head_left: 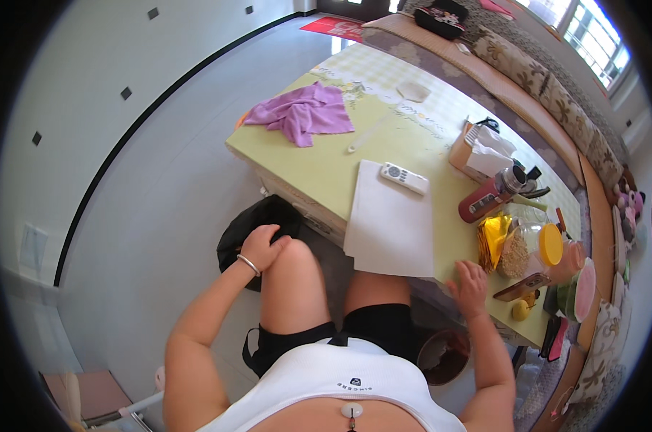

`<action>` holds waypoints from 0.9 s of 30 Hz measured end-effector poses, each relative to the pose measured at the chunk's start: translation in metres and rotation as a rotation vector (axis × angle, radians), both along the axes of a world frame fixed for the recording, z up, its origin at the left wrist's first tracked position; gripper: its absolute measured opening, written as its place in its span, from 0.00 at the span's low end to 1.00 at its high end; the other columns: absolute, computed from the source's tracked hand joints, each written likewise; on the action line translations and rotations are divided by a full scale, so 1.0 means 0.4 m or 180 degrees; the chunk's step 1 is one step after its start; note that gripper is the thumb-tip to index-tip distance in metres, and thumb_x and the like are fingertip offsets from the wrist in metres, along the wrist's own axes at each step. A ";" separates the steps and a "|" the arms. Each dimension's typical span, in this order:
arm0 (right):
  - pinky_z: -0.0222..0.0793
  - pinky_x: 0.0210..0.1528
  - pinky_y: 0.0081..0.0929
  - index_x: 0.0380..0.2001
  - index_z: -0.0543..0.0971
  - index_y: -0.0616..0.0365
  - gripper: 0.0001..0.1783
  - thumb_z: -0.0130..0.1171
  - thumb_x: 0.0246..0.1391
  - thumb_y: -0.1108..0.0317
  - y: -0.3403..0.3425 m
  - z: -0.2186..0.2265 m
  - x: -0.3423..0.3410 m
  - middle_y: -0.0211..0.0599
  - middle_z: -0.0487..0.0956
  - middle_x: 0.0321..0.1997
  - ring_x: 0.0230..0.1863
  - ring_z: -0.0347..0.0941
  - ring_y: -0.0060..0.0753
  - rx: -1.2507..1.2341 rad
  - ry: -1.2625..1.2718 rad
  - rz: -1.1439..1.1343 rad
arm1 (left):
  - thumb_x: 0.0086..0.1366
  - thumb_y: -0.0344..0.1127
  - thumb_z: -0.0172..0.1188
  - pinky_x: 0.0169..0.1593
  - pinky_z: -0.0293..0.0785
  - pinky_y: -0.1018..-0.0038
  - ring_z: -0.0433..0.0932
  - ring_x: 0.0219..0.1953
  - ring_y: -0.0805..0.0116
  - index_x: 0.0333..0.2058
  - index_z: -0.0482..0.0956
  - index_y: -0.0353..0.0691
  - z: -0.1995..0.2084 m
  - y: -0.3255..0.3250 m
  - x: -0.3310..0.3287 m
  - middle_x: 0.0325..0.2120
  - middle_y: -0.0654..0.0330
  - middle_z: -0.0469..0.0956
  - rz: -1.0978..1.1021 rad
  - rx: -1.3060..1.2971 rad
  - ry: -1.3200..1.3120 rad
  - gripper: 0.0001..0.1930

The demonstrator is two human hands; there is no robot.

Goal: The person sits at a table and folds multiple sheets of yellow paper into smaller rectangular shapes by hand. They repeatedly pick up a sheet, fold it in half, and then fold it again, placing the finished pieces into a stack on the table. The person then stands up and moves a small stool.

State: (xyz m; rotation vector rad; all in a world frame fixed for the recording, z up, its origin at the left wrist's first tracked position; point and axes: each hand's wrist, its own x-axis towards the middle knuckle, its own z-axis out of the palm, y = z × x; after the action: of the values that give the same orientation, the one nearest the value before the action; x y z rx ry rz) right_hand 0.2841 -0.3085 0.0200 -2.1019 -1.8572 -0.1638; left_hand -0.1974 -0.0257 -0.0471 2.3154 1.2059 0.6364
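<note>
My left hand rests on my left knee, its fingers stretched out and holding nothing. A bracelet is on that wrist, and a black bag sits beside and under the hand. At the table's near edge lies my right hand, fingers loosely bent and slightly apart, with nothing visible in it. Left of it are white paper sheets with a white remote control on top. A gold foil packet, a yellow-lidded jar of grains, a phone and a small yellow fruit are to its right.
On the green table lie a purple cloth and a white fly swatter. A tissue box and a tilted reddish bottle stand at the right. Below the table edge is a bin. Behind runs a cushioned sofa.
</note>
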 end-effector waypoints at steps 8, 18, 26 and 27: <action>0.45 0.76 0.50 0.66 0.67 0.58 0.46 0.71 0.42 0.59 0.037 0.041 0.064 0.47 0.60 0.75 0.76 0.53 0.51 -0.1252 -0.0006 0.0834 | 0.53 0.71 0.62 0.63 0.65 0.47 0.71 0.57 0.44 0.56 0.72 0.34 0.171 0.013 0.190 0.56 0.40 0.72 -0.3244 0.0426 0.1978 0.46; 0.50 0.73 0.50 0.58 0.77 0.49 0.42 0.68 0.29 0.62 0.028 -0.015 0.100 0.43 0.71 0.67 0.71 0.63 0.49 -0.1509 0.0187 0.0819 | 0.52 0.63 0.62 0.49 0.72 0.56 0.75 0.47 0.46 0.46 0.79 0.36 0.091 0.156 0.247 0.47 0.46 0.77 -0.3595 -0.0398 0.0748 0.35; 0.45 0.75 0.44 0.63 0.74 0.44 0.45 0.66 0.32 0.59 0.049 0.007 0.132 0.32 0.70 0.70 0.72 0.62 0.37 -0.1776 0.0235 0.0964 | 0.53 0.62 0.62 0.52 0.71 0.52 0.75 0.48 0.45 0.48 0.79 0.38 0.073 0.184 0.274 0.47 0.46 0.77 -0.3895 -0.1136 0.0752 0.34; 0.44 0.75 0.45 0.63 0.74 0.44 0.45 0.66 0.32 0.59 0.056 0.004 0.142 0.32 0.70 0.70 0.72 0.62 0.37 -0.1708 0.0261 0.1010 | 0.54 0.62 0.62 0.52 0.71 0.53 0.75 0.48 0.44 0.48 0.79 0.38 0.075 0.173 0.274 0.47 0.46 0.77 -0.3910 -0.1194 0.0738 0.34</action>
State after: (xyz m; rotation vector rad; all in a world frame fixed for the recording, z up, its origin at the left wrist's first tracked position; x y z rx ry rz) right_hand 0.3407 -0.2859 0.0216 -2.0320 -2.3394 0.5440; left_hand -0.0877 0.0435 -0.0170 2.2722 -0.1705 -0.2827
